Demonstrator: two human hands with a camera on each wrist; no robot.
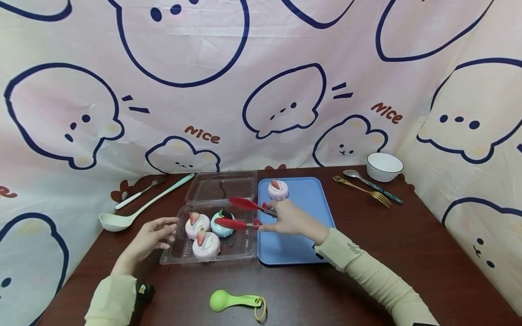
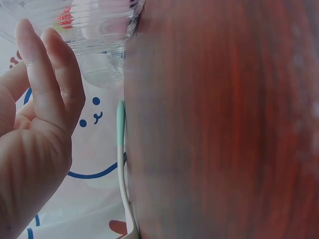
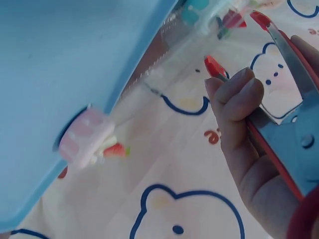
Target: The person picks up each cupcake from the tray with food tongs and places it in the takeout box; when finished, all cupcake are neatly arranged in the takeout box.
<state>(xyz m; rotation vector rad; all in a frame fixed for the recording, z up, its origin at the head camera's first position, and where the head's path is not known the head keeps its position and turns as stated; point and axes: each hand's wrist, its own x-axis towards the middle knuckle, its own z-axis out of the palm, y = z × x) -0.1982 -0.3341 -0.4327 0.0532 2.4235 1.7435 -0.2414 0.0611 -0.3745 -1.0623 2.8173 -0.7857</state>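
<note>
One cake (image 1: pixel 278 191) is put near the tray's (image 1: pixel 293 249) far left corner, three cakes (image 1: pixel 206 249) are left in the box (image 1: pixel 240 240), tongs (image 1: pixel 244 203) gripped by the right hand (image 1: pixel 291 218), the left hand (image 1: pixel 152 235) loosely spread

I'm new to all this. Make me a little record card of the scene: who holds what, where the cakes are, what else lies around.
Right grip: holds red-tipped tongs, tips apart
Left grip: at the clear container's left side; contact unclear
In container: two pink cakes, one blue cake
On blue tray: third pink cake, far end
Front: green measuring spoon
Far left: ladle
Far right: white bowl, gold fork
</note>
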